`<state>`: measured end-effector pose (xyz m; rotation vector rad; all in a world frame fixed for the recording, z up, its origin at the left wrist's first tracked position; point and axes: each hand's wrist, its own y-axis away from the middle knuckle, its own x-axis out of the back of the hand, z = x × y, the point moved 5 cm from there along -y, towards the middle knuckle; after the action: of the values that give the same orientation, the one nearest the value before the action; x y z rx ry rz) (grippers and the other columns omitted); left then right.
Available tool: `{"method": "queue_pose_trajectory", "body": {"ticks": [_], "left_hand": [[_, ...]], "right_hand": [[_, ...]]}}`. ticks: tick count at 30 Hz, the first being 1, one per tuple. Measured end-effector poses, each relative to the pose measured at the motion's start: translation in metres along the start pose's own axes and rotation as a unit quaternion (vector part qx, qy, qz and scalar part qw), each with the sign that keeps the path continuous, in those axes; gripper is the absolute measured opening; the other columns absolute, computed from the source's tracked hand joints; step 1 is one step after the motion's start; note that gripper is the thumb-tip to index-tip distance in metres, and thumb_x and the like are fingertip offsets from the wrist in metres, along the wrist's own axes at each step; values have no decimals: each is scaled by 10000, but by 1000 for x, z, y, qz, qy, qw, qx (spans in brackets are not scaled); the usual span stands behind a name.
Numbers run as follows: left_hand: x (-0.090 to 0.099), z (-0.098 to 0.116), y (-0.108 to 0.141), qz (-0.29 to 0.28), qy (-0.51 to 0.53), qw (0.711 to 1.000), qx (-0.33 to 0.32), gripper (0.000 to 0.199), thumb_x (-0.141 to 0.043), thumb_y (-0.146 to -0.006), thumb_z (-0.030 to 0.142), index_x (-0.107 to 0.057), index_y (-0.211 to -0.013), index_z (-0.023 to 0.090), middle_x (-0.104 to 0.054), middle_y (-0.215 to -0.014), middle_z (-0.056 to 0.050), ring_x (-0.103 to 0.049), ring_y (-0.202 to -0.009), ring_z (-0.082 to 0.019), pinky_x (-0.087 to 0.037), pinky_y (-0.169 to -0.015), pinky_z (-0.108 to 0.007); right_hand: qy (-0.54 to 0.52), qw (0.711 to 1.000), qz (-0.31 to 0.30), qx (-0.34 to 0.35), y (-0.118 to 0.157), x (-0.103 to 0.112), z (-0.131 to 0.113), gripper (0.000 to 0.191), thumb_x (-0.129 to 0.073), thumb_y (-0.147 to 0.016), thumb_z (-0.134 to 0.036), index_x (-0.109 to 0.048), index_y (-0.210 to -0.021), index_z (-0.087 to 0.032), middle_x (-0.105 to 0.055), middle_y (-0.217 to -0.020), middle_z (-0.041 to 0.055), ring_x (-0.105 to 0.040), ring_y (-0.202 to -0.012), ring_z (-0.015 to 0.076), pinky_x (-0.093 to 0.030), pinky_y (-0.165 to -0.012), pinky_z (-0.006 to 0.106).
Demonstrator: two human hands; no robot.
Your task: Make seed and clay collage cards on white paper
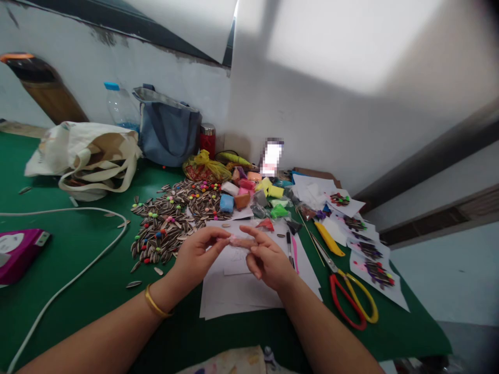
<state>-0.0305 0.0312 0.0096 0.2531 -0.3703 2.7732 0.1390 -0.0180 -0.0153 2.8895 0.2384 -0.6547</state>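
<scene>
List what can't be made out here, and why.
All head view:
- Pink piece: shape; small, partly covered by left hand and right hand.
- Sketch: subject; faint, partly behind the hands.
- Screen: content; pixelated.
- Purple box: far end; cut by left edge.
- Blue bag: contents; its sides hide them.

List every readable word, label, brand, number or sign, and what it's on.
None can be read.
Magenta box with white label: label marks too blurred.
Upright phone with a bright screen: screen pixelated.
Crumpled yellow plastic bag: reddish patches, no legible letters.
Cream cloth bag with handles: faint coloured marks, not legible.
Small white paper under the hands: faint lines, too small to tell whether drawing or writing.
</scene>
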Motion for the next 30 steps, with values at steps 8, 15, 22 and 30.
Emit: {"method": "queue_pose_trajectory", "body": {"ticks": [8,15,22,30], "left_hand": [[-5,-8,-3,-33,67,994,78,288,-727,-780,381,-745,-1018,220,-739,-869,-45,-656,-764,-191,-540,-724,-314],[-12,-10,-1,-67,38,993,86,244,-726,-762,363,-763,-949,210,-751,-870,-47,-655,-775,-196,-522,-703,-295],[-15,-7,0,-52,35,995,73,185,-740,-738,335,-749,-877,213,-739,-821,-34,-641,-739,-190,-502,-684,-289],[-18,-8,1,-45,68,993,87,207,-734,-750,349,-710,-888,196,-698,-818,-28,-605,-720,-167,-490,-662,-275]], "right_hand": [[26,999,13,27,-2,3,2,435,-502,-764,-146,-582,-1185,-223,-740,-1035,64,-411,-389,42,-266,-385,196],[84,994,47,46,0,4,5,376,-541,-763,-130,-616,-1120,-223,-696,-854,1,-414,-414,38,-306,-407,184],[96,990,87,48,-1,3,5,251,-676,-813,-296,-629,-1046,-215,-678,-819,-9,-406,-392,31,-296,-362,178],[51,991,104,67,-4,0,10,297,-636,-798,-226,-610,-1094,-231,-702,-943,13,-399,-392,21,-296,-359,180]]}}
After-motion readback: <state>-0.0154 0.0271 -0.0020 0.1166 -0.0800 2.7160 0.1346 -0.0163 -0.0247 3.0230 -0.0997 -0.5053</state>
